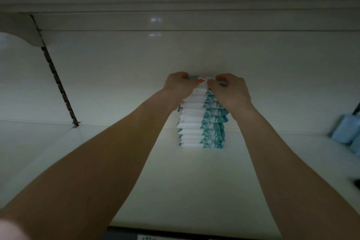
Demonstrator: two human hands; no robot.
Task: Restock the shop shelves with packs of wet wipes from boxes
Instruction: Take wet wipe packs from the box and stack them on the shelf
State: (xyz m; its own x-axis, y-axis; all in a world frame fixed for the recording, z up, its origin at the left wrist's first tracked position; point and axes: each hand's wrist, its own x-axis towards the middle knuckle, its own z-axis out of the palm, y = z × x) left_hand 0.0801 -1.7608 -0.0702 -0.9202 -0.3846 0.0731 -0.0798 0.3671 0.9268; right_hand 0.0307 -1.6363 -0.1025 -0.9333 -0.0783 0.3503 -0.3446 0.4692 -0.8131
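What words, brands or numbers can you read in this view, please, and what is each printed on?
No text is legible.
Shelf-edge label: dark marks, blurred and cut off.
Top pack: red mark, blurred, no readable words.
Stack of packs: teal leaf pattern only.

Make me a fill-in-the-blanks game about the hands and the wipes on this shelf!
1. The left hand and the right hand both grip the ____ pack of the stack of wet wipes packs.
2. The stack stands on the white shelf, ____ the person's two forearms.
3. The packs at the right edge of the shelf are light ____.

Missing words: top; between; blue.
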